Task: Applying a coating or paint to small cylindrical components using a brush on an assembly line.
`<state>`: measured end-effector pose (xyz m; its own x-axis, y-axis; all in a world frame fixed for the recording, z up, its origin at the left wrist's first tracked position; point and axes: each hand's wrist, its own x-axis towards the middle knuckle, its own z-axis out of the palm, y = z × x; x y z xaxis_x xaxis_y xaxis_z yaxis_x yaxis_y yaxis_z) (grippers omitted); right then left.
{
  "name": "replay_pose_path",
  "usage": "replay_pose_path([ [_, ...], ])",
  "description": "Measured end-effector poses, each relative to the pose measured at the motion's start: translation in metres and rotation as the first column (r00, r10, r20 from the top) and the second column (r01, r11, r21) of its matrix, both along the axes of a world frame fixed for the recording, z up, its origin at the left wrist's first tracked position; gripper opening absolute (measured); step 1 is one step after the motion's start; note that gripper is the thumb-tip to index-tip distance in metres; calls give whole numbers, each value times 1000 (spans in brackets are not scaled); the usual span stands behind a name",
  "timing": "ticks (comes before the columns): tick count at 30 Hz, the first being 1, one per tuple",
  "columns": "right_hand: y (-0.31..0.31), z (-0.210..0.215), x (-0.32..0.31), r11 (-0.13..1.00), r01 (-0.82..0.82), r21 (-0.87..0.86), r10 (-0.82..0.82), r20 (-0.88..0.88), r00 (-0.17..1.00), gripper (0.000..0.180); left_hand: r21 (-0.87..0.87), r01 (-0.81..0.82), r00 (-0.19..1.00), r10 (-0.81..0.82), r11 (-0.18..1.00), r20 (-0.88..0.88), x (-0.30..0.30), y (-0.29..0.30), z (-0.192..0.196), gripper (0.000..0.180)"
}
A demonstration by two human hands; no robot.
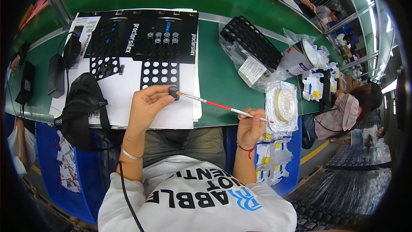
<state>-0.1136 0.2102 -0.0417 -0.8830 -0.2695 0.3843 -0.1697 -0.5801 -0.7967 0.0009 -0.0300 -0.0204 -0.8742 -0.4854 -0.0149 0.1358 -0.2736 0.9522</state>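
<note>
My left hand point(148, 105) pinches a small dark round part point(173, 93) between thumb and fingers above the table's near edge. My right hand point(250, 129) grips a thin paintbrush point(219, 105) with a red and silvery-white handle. The brush's bristles meet or nearly meet the part's right side. Just beyond my left hand lies a black tray with rows of round holes point(160, 65), with several grey round parts in its far rows. To the right of my right hand sits a round shallow dish point(285, 105) with something pale in it, on a white crumpled sheet.
A second black holed tray point(105, 62) and a black cloth bag point(86, 103) lie at left, near a black power adapter point(56, 75). At the back right are another black tray point(251, 41) in clear plastic, a metal can point(302, 58) and white moulded parts point(312, 85). Blue bins flank my legs.
</note>
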Motion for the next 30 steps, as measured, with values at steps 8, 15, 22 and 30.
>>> replay_pose_path([
  [8, 0, -2, 0, 999, 35, -29, -34, 26, 999, 18, -13, -8, 1000, 8, 1000, -2, -2, 0, 1, 23],
  [15, -1, -1, 0, 999, 7, -53, -5, 28, 1000, 18, -5, -24, 1000, 24, 1000, 3, -3, -1, -2, 25],
  [22, -2, 0, 2, 1000, 3, -17, -4, -4, 1000, 18, -12, -30, 999, 31, 999, 10, -3, 0, -1, 25],
  [30, -1, -3, 0, 999, 31, -8, -30, 19, 999, 17, -1, -9, 1000, 9, 1000, 7, -2, 1, 1, 24],
])
